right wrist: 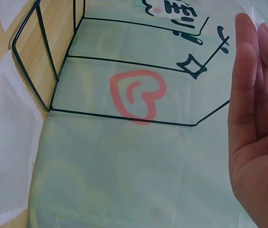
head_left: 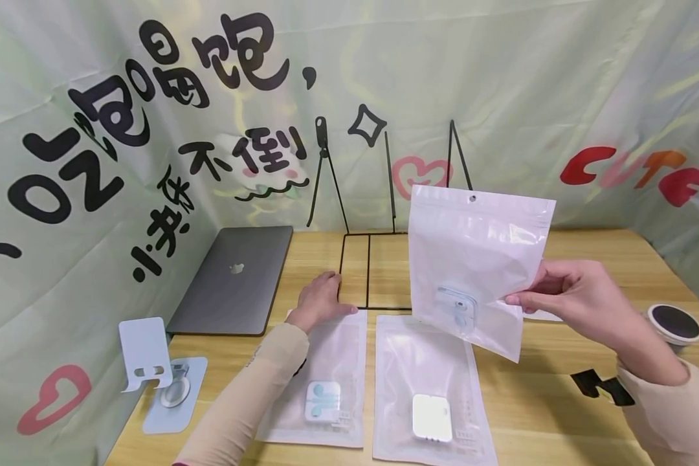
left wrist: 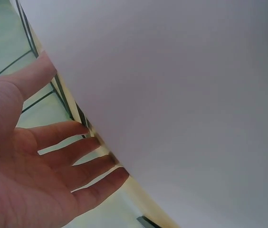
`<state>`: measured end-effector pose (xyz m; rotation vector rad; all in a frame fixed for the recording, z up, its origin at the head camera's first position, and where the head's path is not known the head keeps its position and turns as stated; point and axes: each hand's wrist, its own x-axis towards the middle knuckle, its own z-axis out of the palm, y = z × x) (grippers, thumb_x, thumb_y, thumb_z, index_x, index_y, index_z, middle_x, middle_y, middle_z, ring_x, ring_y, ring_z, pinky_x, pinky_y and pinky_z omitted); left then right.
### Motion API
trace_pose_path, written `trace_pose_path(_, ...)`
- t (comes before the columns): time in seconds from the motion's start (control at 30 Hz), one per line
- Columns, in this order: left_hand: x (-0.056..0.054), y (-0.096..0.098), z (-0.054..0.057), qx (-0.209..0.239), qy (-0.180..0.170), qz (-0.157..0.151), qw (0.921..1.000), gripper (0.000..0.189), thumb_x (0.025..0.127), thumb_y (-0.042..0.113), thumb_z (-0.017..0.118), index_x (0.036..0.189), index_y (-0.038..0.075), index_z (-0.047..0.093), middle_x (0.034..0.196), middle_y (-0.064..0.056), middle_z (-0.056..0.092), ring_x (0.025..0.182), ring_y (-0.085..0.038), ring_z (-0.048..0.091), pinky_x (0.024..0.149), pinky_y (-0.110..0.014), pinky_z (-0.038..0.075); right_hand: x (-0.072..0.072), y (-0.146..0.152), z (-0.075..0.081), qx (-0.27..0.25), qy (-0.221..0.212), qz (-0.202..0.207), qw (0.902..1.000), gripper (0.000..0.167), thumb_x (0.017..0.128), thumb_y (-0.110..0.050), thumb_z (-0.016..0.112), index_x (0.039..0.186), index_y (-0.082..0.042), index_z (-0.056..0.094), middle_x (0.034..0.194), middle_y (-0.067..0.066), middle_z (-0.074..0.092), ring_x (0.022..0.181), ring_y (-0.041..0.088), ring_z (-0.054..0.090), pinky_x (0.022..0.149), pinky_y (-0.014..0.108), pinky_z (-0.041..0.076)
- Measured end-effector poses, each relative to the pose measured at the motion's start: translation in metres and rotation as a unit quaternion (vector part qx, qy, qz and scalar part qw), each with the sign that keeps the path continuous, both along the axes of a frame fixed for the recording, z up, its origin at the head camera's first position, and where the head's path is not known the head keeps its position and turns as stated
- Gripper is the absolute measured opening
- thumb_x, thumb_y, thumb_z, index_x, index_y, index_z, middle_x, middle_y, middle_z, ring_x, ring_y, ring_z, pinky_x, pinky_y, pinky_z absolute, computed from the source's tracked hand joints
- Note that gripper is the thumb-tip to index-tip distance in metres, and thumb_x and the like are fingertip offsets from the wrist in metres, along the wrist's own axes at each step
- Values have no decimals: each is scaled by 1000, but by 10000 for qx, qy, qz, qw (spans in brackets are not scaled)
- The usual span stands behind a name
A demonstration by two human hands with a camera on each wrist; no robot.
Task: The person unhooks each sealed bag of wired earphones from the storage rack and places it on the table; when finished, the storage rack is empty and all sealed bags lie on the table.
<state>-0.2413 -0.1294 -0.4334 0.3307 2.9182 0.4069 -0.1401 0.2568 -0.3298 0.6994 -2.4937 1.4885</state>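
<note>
My right hand (head_left: 576,301) pinches the right edge of a white resealable pouch (head_left: 472,239) between thumb and fingers. The pouch hangs tilted above the table, with coiled earphones (head_left: 457,307) showing through its front. In the right wrist view, the fingers of my right hand (right wrist: 262,109) lie close together and only a sliver of the pouch appears. My left hand (head_left: 321,301) is at the top edge of a flat pouch (head_left: 338,349), beside the front corner of a black wire rack (head_left: 368,272). Its fingers (left wrist: 67,156) extend loosely beside a pale sheet in the left wrist view.
Another pouch (head_left: 413,356) with a white square case lies in the middle. A closed laptop (head_left: 233,278) and a phone stand (head_left: 145,353) are at left. At right stand a dark-topped round container (head_left: 674,323) and part of a further pouch (head_left: 543,316). A printed cloth (head_left: 501,77) surrounds the table.
</note>
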Motion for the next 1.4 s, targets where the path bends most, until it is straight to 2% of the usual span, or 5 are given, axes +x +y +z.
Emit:
trace_pose_path(0.3, 0, 1, -1, 63, -34, 38, 10000, 83, 82, 45, 80, 144, 0, 47, 149, -15, 41, 134, -33, 41, 105, -51, 37, 21, 8, -2, 273, -113, -124, 9995, 22, 74, 11, 80, 82, -8, 74, 70, 5, 70, 58, 14, 65, 56, 24, 54)
trace_pose_path(0.57, -1, -1, -1, -29, -57, 22, 10000, 83, 83, 46, 79, 145, 1, 47, 150, -15, 40, 136, -32, 39, 105, -51, 37, 44, 41, -26, 487, -299, -672, 9961, 18, 73, 8, 82, 76, -6, 70, 68, 1, 71, 56, 9, 62, 50, 20, 44)
trace_pose_path(0.77, -1, -2, -1, -32, -73, 9, 10000, 84, 83, 46, 79, 145, 0, 46, 151, -16, 39, 136, -33, 40, 105, -51, 37, 53, 68, -40, 162, -331, -816, 9960, 29, 69, 22, 76, 75, -6, 71, 68, 2, 71, 54, 7, 62, 49, 21, 49)
trace_pose_path(1.2, -1, -3, 2, -106, -62, -41, 9999, 85, 83, 47, 78, 146, 0, 45, 151, -16, 39, 137, -32, 38, 105, -50, 37, 69, 121, -83, -1092, -593, 205, 9920, 49, 67, 37, 62, 88, -6, 73, 70, 6, 70, 54, 7, 65, 41, 25, 46)
trace_pose_path(1.4, -1, -3, 2, -99, -62, -21, 9999, 84, 84, 46, 78, 146, 0, 45, 151, -16, 39, 136, -32, 39, 105, -51, 37, 80, 137, -102, -551, -1480, 86, 9874, 47, 77, 29, 61, 88, -15, 72, 70, 4, 70, 51, 8, 62, 42, 28, 48)
